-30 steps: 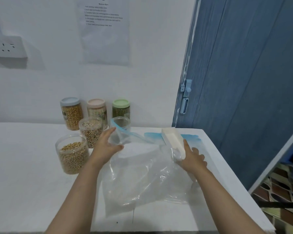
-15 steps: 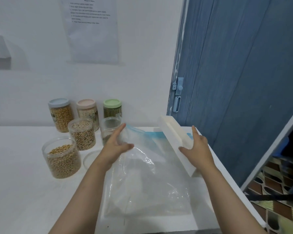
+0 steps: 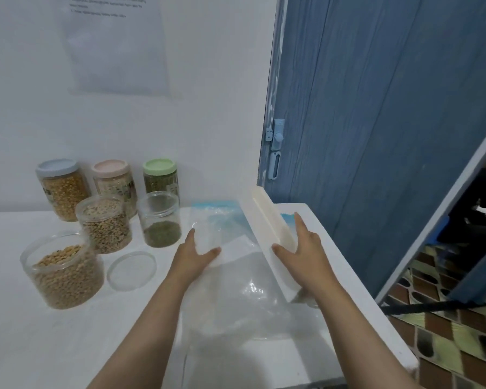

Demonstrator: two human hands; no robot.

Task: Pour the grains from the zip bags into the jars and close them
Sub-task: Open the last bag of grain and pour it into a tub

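Wall sheet (image 3: 115, 46) cropped at top, its print illegibly blurred.

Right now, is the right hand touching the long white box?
Touching. The head view shows the right hand with thumb and fingers around the long white box, gripping its side.

A white printed paper sheet (image 3: 115, 43) is seen taped to the wall, and a few lines of small dark print are carried at its top, but the letters are too blurred to be read. Printed labels are shown on the blue-lidded clear plastic jar (image 3: 61, 189) and on the pink-lidded clear plastic jar (image 3: 114, 186); no word or number on them can be made out. No legible text, brand or number is offered anywhere else.
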